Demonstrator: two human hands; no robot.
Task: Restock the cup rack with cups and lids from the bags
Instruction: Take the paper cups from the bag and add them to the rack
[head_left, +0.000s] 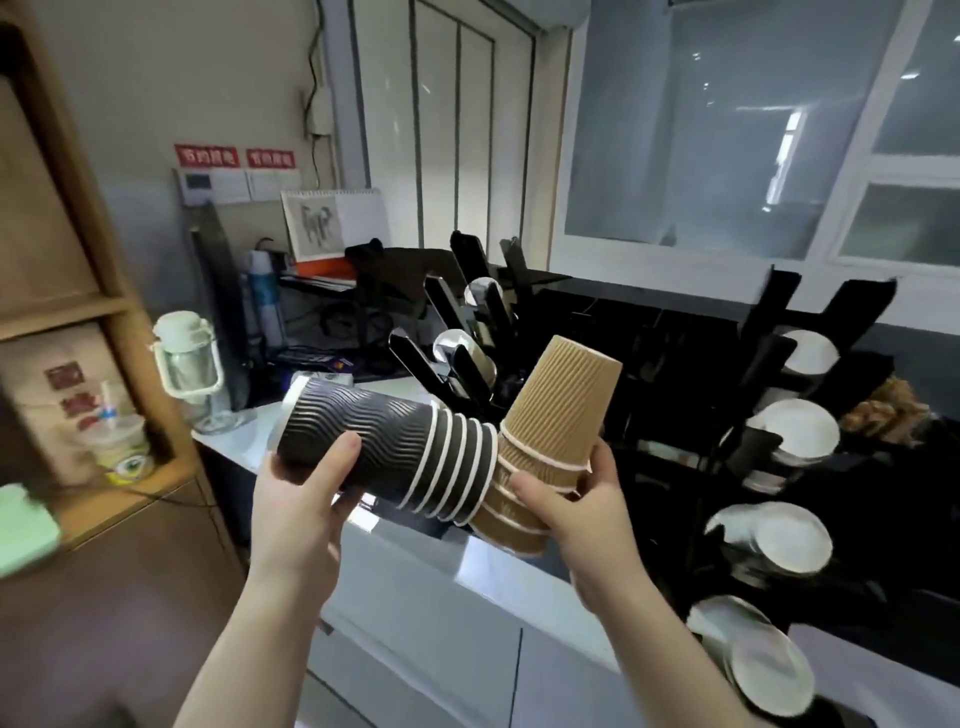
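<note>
My left hand (306, 499) grips a stack of black wavy-ribbed paper cups (384, 447), held on its side with the white rims pointing right. A stack of brown ribbed paper cups (550, 441) is in my right hand (566, 514), bottoms up and tilted. The two stacks touch near the centre. The black cup rack (753, 364) stands to the right on the counter, its slanted slots holding rows of white-rimmed cups (795, 431), with more rows of them (774, 540) lower down. No bags or lids can be made out.
A white counter (467, 571) runs below my hands. A black holder with spoons (457, 353) stands behind the cups. A clear jug with a pale green lid (187, 364) sits at the left. Wooden shelving (78, 312) with a lidded drink cup (117, 441) fills the left side.
</note>
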